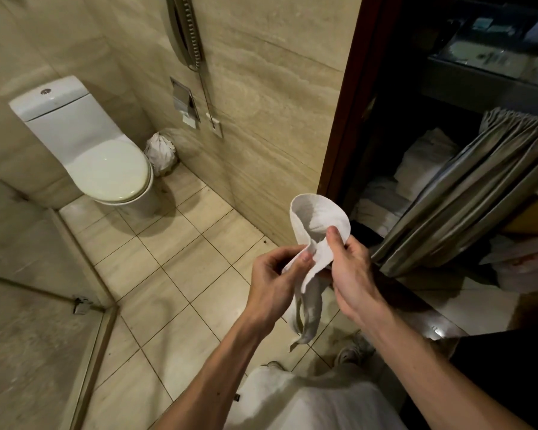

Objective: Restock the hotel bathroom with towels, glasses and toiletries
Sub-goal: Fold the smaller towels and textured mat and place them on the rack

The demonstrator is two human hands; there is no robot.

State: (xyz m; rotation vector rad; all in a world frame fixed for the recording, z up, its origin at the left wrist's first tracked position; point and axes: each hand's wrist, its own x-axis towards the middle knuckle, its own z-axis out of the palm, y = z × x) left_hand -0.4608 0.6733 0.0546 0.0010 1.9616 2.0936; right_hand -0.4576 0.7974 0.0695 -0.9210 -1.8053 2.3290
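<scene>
- The left hand (277,268) pinches an edge of a small white towel (319,212) between thumb and curled fingers; the right hand (353,268), just beside it, pinches the same cloth under its thumb.
- The towel is held in the air at the centre right of the frame. Its upper part curls into a loose loop above the hands, and its lower end hangs limp below them.
- It looks light, soft and floppy, with no stiffness of its own and little risk of slipping or damage. It would probably be best taken at two corners or along one hem, so that it hangs flat for folding.
- To the right, a grey curtain (466,193) is pulled aside on a dark cart, and stacked towels (416,169) show behind it.
- Beige floor tiles (174,259) lie below the hands.
- A white toilet (106,159) stands at the upper left, with a bin lined in a white bag (161,153) beside it.
</scene>
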